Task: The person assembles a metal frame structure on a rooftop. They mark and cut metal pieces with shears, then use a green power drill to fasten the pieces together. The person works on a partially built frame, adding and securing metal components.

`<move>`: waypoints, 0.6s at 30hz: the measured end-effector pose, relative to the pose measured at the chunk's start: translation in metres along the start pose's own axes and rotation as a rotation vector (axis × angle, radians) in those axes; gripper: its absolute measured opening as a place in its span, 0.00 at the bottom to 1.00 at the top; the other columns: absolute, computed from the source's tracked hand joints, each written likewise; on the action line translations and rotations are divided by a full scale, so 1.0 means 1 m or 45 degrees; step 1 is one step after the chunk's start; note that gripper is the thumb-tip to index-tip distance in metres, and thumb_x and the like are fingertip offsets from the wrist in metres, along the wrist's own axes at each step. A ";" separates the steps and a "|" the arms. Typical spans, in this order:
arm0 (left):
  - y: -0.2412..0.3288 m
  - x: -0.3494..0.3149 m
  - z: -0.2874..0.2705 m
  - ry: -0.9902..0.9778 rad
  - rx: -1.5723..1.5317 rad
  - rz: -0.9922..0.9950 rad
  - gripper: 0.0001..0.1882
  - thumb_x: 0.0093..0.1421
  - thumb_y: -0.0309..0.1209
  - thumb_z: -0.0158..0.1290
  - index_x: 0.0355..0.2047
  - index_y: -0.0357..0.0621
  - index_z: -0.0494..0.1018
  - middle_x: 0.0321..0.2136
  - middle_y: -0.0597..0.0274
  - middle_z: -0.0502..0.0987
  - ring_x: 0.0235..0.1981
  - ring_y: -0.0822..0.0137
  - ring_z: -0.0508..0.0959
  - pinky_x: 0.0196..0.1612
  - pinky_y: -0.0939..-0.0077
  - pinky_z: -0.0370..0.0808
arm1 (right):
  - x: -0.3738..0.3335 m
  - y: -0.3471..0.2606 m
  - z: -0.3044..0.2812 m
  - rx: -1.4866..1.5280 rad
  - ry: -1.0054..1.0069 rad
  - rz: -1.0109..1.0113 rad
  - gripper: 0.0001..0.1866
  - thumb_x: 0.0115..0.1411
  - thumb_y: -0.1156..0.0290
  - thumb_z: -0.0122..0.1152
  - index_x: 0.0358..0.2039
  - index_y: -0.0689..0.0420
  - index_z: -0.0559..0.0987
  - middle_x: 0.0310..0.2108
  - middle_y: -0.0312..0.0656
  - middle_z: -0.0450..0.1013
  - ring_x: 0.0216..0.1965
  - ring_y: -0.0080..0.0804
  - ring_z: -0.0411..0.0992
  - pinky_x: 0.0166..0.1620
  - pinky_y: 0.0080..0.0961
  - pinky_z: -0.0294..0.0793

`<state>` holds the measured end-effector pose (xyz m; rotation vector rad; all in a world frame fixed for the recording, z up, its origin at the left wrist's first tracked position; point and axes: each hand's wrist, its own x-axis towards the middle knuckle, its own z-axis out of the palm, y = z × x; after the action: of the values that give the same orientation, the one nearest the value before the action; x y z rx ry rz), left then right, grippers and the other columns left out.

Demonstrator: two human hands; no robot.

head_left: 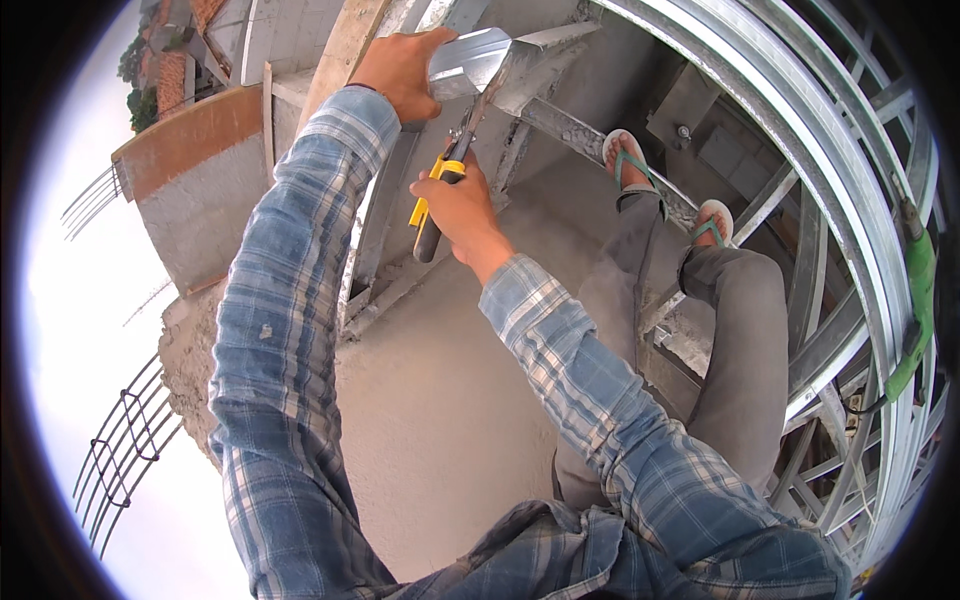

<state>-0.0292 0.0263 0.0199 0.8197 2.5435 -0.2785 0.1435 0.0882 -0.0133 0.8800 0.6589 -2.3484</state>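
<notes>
My left hand (pixel 402 76) grips a shiny silver folded-metal channel (pixel 470 64); my right hand (pixel 463 207) wraps yellow-and-black-handled metal snips (pixel 455 165). The channel looks light, stiff, slick; I'd hold its folded sides.

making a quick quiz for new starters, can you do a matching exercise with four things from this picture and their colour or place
Things:
1. snips
2. sandals
3. metal channel
4. power tool

Colours and places:
A. gripped by the left hand
B. green, at the picture's far right
C. in the right hand, with yellow on the handles
D. whitish, with green straps

Right pairs: 1-C, 2-D, 3-A, 4-B.
</notes>
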 end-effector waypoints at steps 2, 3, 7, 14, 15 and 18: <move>0.000 -0.002 0.004 0.010 0.002 0.012 0.43 0.31 0.29 0.66 0.55 0.50 0.70 0.37 0.46 0.80 0.39 0.44 0.80 0.47 0.56 0.77 | 0.001 0.002 0.002 -0.046 0.057 -0.022 0.31 0.54 0.78 0.60 0.59 0.55 0.64 0.36 0.40 0.70 0.34 0.28 0.73 0.44 0.29 0.73; 0.001 -0.004 0.004 0.014 0.004 0.025 0.43 0.31 0.29 0.66 0.55 0.50 0.70 0.37 0.46 0.80 0.39 0.43 0.80 0.46 0.55 0.77 | 0.002 0.005 0.002 -0.028 0.066 -0.030 0.30 0.54 0.78 0.60 0.58 0.55 0.64 0.36 0.40 0.69 0.34 0.28 0.72 0.43 0.29 0.74; -0.001 -0.006 0.007 0.034 0.036 0.044 0.43 0.31 0.31 0.66 0.55 0.50 0.69 0.37 0.46 0.80 0.39 0.43 0.80 0.46 0.55 0.77 | 0.005 0.010 -0.007 -0.043 0.018 -0.020 0.25 0.54 0.79 0.59 0.52 0.55 0.66 0.33 0.40 0.68 0.31 0.27 0.72 0.36 0.29 0.75; 0.000 -0.004 0.003 -0.074 0.025 -0.011 0.45 0.29 0.32 0.67 0.55 0.49 0.69 0.37 0.44 0.80 0.40 0.43 0.80 0.47 0.56 0.77 | -0.008 -0.005 -0.023 -0.074 -0.019 0.043 0.16 0.54 0.78 0.59 0.42 0.54 0.66 0.29 0.39 0.68 0.23 0.27 0.70 0.27 0.30 0.74; -0.001 -0.002 0.000 -0.104 0.035 -0.026 0.45 0.29 0.32 0.67 0.55 0.49 0.69 0.37 0.44 0.80 0.40 0.43 0.80 0.47 0.56 0.77 | -0.006 -0.005 -0.022 -0.061 -0.031 0.043 0.16 0.54 0.78 0.59 0.41 0.54 0.66 0.28 0.38 0.68 0.23 0.27 0.70 0.27 0.30 0.74; -0.006 0.005 -0.007 -0.184 -0.007 0.031 0.47 0.28 0.32 0.67 0.56 0.48 0.70 0.38 0.43 0.80 0.39 0.44 0.80 0.47 0.59 0.77 | -0.003 0.001 -0.020 0.047 -0.069 0.047 0.14 0.54 0.78 0.59 0.39 0.53 0.66 0.27 0.38 0.67 0.23 0.26 0.70 0.26 0.30 0.74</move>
<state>-0.0389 0.0260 0.0236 0.7986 2.3974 -0.3114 0.1552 0.1003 -0.0247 0.8347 0.5745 -2.3499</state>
